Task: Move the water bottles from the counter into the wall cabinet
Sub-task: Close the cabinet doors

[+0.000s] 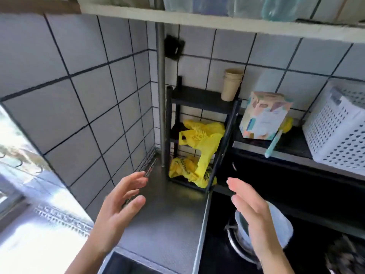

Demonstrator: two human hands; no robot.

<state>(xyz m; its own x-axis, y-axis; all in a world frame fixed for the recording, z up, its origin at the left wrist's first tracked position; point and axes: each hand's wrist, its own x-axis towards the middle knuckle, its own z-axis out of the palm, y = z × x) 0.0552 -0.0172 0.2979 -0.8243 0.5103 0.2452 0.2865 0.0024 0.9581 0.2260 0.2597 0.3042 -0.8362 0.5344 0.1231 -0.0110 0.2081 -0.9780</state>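
A head-worn view looks down into a tiled kitchen corner. Along the top edge of the frame runs the pale lower shelf of the wall cabinet (197, 18). On it stand several translucent water bottles (276, 8), bluish and greenish, cut off by the frame so they cannot be counted. Below, in the lower centre, the grey steel counter (167, 224) shows no bottle on it. Judging from that, the moving looks finished or nearly so. Whether more bottles wait outside the frame cannot be told.

Both hands hover above the counter, holding nothing. The left hand (118, 210), at lower centre-left, has its palm turned toward the middle of the frame. Its fingers (134, 180) are spread, lightly bent and pointing toward the corner. The right hand (254, 214), at lower centre-right, is seen edge-on, its fingers (237, 186) straight and close together. The palms face each other across a wide gap and touch nothing.

In the corner at mid-frame stands a small black rack (197, 97). It has yellow plastic bags (199, 143) on its lower tiers and a stack of paper cups (232, 84) on top. To the right of it are a pastel carton (264, 115) and a white perforated basket (339, 127). A pale bowl (280, 222) lies partly behind the right hand in the dark lower right. A bright window (23, 175) fills the lower left.
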